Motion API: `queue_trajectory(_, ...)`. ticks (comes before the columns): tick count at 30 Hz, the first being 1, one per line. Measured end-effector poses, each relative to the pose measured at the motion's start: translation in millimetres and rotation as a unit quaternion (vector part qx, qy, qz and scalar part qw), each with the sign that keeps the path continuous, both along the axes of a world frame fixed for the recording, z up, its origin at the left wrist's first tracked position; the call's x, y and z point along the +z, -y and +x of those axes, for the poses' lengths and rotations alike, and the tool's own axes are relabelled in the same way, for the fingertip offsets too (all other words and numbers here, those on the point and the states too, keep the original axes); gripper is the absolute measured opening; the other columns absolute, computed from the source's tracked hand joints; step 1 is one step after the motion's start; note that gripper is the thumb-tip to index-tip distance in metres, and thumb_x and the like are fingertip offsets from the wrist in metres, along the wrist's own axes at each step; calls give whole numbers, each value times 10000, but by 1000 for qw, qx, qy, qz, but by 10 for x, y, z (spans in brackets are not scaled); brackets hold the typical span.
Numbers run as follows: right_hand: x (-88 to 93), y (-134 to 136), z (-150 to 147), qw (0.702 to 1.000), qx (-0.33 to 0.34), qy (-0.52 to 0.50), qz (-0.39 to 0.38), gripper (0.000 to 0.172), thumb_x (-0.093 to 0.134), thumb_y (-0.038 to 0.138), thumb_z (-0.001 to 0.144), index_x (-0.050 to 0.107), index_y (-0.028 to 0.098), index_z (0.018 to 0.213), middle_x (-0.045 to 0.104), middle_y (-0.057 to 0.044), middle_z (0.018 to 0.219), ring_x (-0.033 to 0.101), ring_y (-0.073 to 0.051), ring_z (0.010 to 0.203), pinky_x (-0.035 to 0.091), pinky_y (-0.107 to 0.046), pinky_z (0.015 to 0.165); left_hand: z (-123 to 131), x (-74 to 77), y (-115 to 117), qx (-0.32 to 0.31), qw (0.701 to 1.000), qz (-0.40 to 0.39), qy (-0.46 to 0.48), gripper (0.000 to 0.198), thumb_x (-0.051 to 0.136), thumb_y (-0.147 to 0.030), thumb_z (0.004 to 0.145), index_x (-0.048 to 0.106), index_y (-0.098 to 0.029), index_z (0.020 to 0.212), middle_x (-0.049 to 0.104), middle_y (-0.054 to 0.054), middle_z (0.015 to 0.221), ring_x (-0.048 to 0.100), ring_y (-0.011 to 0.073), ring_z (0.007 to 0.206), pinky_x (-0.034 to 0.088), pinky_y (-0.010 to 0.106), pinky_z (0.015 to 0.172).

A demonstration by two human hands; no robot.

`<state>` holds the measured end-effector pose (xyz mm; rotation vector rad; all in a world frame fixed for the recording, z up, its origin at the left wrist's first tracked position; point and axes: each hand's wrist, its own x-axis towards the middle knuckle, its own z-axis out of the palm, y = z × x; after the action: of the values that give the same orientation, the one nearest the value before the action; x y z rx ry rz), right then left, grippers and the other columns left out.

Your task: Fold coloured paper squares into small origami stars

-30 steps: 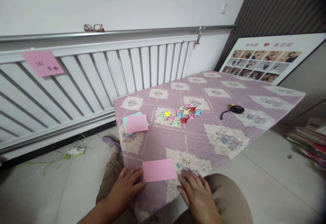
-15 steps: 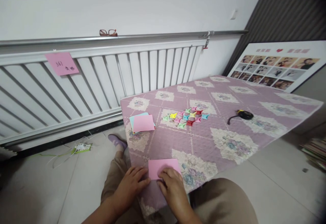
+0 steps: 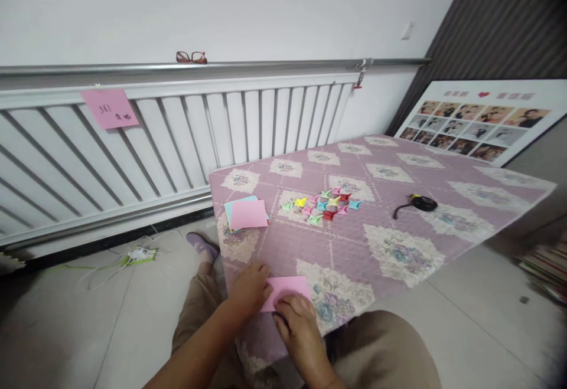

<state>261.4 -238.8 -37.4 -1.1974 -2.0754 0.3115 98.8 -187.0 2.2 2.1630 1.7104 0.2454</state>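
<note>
I had the pink sheet (image 3: 290,285) flat on the near corner of the table (image 3: 292,247), low in my view and between the two hands, its long axis running left to right across my line of sight. The left hand (image 3: 250,290) was at its left end, back upward, fingers bent and covering that short edge. The right hand (image 3: 301,331) reached in from the near side, fingers bent over the sheet's right half, the thumb lying outside the near long edge. Neither hand was the closer one: both met the sheet, though the right covered more of it, and the far strip showed bare. I could not tell whether the left pinched the edge or merely lay on it, nor whether the right gripped anything or only pressed down. Beyond the left hand, apart from it, sat the pile (image 3: 248,214) of coloured paper; the folded shapes (image 3: 322,205) lay to the right of the pile, and the tape (image 3: 424,203) farther right again, with no hand near it
</note>
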Motion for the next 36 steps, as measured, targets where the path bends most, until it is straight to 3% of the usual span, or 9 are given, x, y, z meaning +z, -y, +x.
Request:
queue_trajectory(8,-42,0,44,999,18,-10,32,200,625,78,771,630,224,908,637,-35,886,576,-226,859,456,-418,807,-16,42,-50,32,997,-69,-19,244,635,-286,697,616,-193,922,649,57,893,592,227,832,413,295,706)
queue_trajectory(12,-32,-9,79,997,44,-39,50,158,568,103,826,624,224,911,636,-40,891,580,-205,848,478,-384,778,2,17,7,64,995,-81,2,116,627,-255,687,619,-179,773,646,50,823,581,211,789,379,280,669)
queue_trajectory(20,-135,37,223,996,-16,-75,50,198,493,140,875,615,236,998,644,-61,950,606,-205,917,519,-368,804,-68,-94,226,133,975,-84,155,66,545,-200,769,520,-168,717,556,-17,683,526,140,674,369,245,613)
queue_trajectory(25,-168,103,207,996,-49,-19,68,216,473,153,881,599,235,1037,637,-58,931,613,-205,864,520,-369,768,-128,-221,448,181,939,-109,272,77,485,-207,826,484,-160,887,607,9,767,569,135,661,418,226,559)
queue_trajectory(30,-113,89,147,995,-33,34,92,250,445,141,890,599,234,1064,629,-47,919,591,-194,832,483,-357,768,-34,-341,640,227,826,-195,478,354,541,-216,796,402,-146,1114,650,25,769,571,130,566,404,209,468)
queue_trajectory(33,-121,70,155,994,-20,46,94,211,451,150,886,625,235,970,633,-35,888,574,-186,804,462,-337,748,-22,-334,718,206,823,-212,485,429,525,-208,813,386,-135,1212,639,2,714,566,124,542,415,213,483)
queue_trajectory(36,-143,64,195,995,-17,43,85,191,469,155,885,632,237,940,640,-32,886,570,-182,804,447,-335,755,-117,-290,766,193,866,-180,425,390,414,-230,882,408,-144,1263,639,14,739,609,155,641,482,264,582)
